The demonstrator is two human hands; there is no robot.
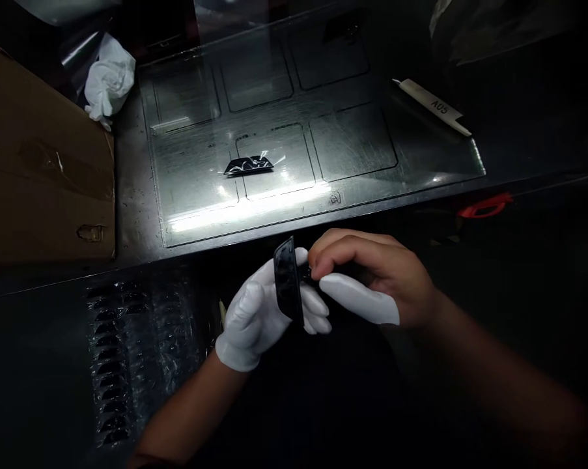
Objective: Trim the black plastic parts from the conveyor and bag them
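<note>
White cotton glove (245, 326) on the left hand (264, 306), fingers curled closely around a black plastic piece (288, 280), right hand (376, 277) bent over it, fingertips seemingly pinching its edge

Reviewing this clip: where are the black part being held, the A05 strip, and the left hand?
Black part (288, 281): head view, on its dark flat face.
A05 strip (439, 108): head view, on the printed label.
Left hand (254, 319): head view, on the white glove's back.

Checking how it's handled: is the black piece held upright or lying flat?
Upright: the black piece stands on edge in the white-gloved left hand, with the right hand beside it.
</note>
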